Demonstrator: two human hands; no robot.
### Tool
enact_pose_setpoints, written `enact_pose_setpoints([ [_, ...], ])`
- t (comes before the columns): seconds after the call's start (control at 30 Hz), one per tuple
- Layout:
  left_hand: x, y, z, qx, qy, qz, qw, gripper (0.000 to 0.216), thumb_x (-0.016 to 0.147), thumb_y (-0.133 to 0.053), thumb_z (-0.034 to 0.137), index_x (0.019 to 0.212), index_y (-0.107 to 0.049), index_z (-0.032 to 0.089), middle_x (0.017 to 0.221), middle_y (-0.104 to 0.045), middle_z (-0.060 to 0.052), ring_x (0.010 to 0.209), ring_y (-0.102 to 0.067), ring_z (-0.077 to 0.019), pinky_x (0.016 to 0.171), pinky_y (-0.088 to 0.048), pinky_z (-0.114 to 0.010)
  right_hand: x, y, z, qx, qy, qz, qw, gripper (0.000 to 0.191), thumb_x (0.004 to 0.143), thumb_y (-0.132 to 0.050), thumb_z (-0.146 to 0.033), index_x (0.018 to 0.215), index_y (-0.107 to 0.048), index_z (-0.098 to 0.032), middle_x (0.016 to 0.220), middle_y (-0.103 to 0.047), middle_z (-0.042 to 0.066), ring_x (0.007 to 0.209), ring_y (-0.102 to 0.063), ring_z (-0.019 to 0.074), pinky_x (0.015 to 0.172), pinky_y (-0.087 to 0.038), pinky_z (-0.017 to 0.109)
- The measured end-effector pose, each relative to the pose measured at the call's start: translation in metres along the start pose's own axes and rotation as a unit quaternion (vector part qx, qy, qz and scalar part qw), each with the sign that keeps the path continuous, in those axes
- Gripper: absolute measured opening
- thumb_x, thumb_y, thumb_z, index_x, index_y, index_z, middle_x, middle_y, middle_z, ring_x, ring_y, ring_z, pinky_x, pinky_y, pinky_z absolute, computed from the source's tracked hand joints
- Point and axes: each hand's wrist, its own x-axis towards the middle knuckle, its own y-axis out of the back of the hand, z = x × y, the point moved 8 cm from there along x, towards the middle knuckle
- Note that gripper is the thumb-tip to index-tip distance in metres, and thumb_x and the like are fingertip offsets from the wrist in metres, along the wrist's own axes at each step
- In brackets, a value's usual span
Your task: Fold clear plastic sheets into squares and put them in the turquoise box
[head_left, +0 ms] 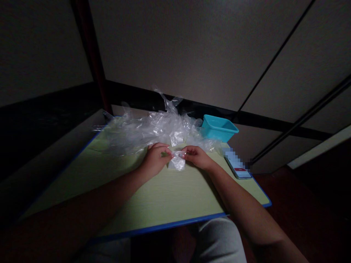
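Dim light hides much: the bag's (177,163) contents and a greenish speck by the left hand (155,159) cannot be made out. Left and right hand (196,157) each pinch the bag's top, fingertips clamped on it. It sits mid-table (164,199), its top edge running left to right and its body sagging toward the near edge. A plastic heap (145,132) lines the far edge, with a bin (219,128) at the far right corner and a phone (238,165) on the right edge.

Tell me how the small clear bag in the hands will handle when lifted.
Probably floppy: the small clear bag sags crumpled between left hand and right hand. Likely very light: thin film, like the pile behind.
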Motion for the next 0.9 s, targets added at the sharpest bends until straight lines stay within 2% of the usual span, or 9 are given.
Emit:
enact_pose_setpoints([
  [0.1,0.000,0.001,-0.001,-0.008,0.001,0.007,1.000,0.003,0.067,-0.063,0.019,0.063,-0.063,0.019,0.093,-0.064,-0.004,0.093,-0.055,-0.0195,0.091,-0.034,-0.037,0.000,0.001,0.003,0.028,-0.018,0.015,0.999,0.030,0.062,-0.071,-0.040,0.066,-0.054,-0.015,0.060,-0.051,-0.004,0.055,-0.043,0.0077,0.054,-0.031,0.022],
  [0.2,0.000,0.003,0.000,-0.017,-0.001,0.016,1.000,0.003,0.067,-0.062,0.019,0.065,-0.063,0.019,0.092,-0.064,-0.003,0.093,-0.055,-0.0192,0.091,-0.034,-0.036,0.000,0.000,0.004,0.046,-0.029,0.016,0.998,0.032,0.060,-0.072,-0.040,0.065,-0.052,-0.016,0.058,-0.048,-0.006,0.052,-0.039,0.0070,0.050,-0.027,0.021],
  [0.47,0.000,0.008,0.002,-0.037,-0.007,0.036,0.999,0.003,0.068,-0.061,0.020,0.066,-0.062,0.020,0.091,-0.065,-0.002,0.092,-0.055,-0.0188,0.091,-0.033,-0.035,0.001,-0.005,0.007,0.071,-0.023,0.001,0.997,0.031,0.061,-0.071,-0.040,0.068,-0.052,-0.016,0.058,-0.046,-0.006,0.051,-0.037,0.0069,0.050,-0.025,0.021],
  [0.63,0.001,0.008,-0.003,-0.028,-0.014,0.034,0.999,0.008,0.069,-0.060,0.027,0.067,-0.064,0.020,0.090,-0.066,-0.003,0.090,-0.057,-0.0190,0.089,-0.038,-0.035,0.002,-0.001,0.006,0.086,-0.012,0.029,0.996,0.034,0.060,-0.072,-0.041,0.061,-0.049,-0.016,0.054,-0.042,-0.007,0.048,-0.032,0.0055,0.047,-0.021,0.021],
  [0.83,0.003,0.003,-0.004,0.014,-0.041,0.005,0.999,0.020,0.067,-0.058,0.038,0.058,-0.067,0.022,0.090,-0.067,-0.005,0.088,-0.059,-0.0225,0.084,-0.042,-0.037,0.006,0.005,-0.004,0.104,0.019,0.061,0.993,0.038,0.054,-0.075,-0.042,0.058,-0.048,-0.015,0.053,-0.042,-0.007,0.049,-0.033,0.0053,0.049,-0.024,0.021],
  [0.9,0.004,0.006,-0.005,0.032,-0.038,0.011,0.999,0.023,0.066,-0.057,0.042,0.058,-0.067,0.023,0.092,-0.066,-0.006,0.090,-0.057,-0.0246,0.086,-0.041,-0.039,0.007,0.008,-0.008,0.107,0.021,0.068,0.992,0.040,0.051,-0.076,-0.042,0.056,-0.046,-0.015,0.052,-0.042,-0.007,0.048,-0.033,0.0052,0.048,-0.024,0.021],
])
